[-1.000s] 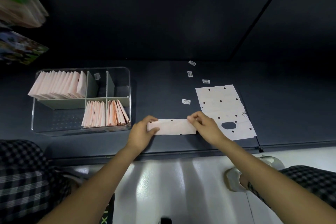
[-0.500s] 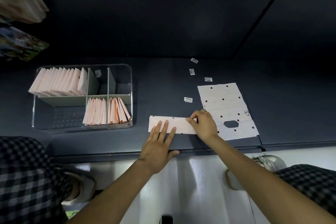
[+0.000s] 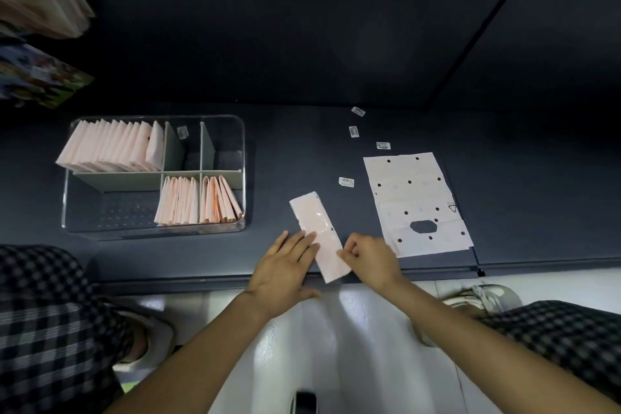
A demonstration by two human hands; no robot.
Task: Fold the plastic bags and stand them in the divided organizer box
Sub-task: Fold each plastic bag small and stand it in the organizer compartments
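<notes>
Far left, a clear plastic divided organizer box [image 3: 69, 212] sits on the dark blue-grey desk [image 3: 302, 144]; folded pale pink plastic bags [image 3: 111, 146] stand packed in its rear-left compartment, more in the two front-right compartments [image 3: 198, 200], front-left one bare, two rear-right ones hold no bags, one with a small sticker. Centre: the long narrow folded pink plastic strip [image 3: 319, 232] lay roughly level along the desk edge half a second ago; now it is turned diagonal, far end toward the box, near end at the desk lip. The left hand [image 3: 285, 269] has stayed flat, fingers straight, pressing on the strip's left side. The right hand [image 3: 369, 259] has slid down to the near right edge, fingers curled and pinching it. Judgement: width folds done, strip rotated for the lengthwise fold-up, boxing not yet begun. Right: an unfolded white plastic bag with dark dots and an oval handle hole [image 3: 416, 202] lies flat, next in line. Small white barcode labels [image 3: 346, 182] are scattered nearby, text too small to read; a triangle recycling mark [image 3: 452, 208] sits on the white bag's edge, unreadable.
</notes>
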